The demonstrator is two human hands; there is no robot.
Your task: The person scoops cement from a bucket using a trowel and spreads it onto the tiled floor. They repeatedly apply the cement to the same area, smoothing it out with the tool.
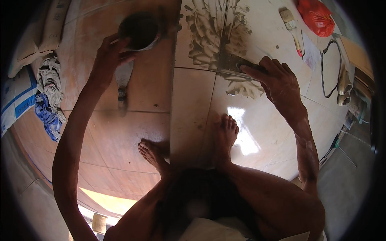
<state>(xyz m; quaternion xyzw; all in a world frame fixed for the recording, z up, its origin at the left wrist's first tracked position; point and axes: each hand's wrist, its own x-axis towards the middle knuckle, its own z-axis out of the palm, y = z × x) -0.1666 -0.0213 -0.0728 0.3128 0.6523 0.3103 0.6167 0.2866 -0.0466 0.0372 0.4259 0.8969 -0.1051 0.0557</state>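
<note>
My left hand (109, 56) grips the rim of a dark round bowl (138, 31), tilted above the brownish tiles. What the bowl holds is too dark to make out. Below it on the floor lies a putty knife (122, 90) with a pale blade and dark handle. My right hand (277, 80) is closed around the dark handle of a wide scraper (230, 64). Its blade rests on the pale tiles over a tile joint. Grey-brown paste (203, 34) is smeared in streaks beyond and beside the blade.
A brush (289, 24) and a red plastic bag (317, 20) lie at the far right, near a black cord loop (323, 72). Crumpled cloths (49, 96) and sacks (18, 94) line the left. A raised tile edge (172, 92) runs down the middle. My bare feet (228, 132) stand either side.
</note>
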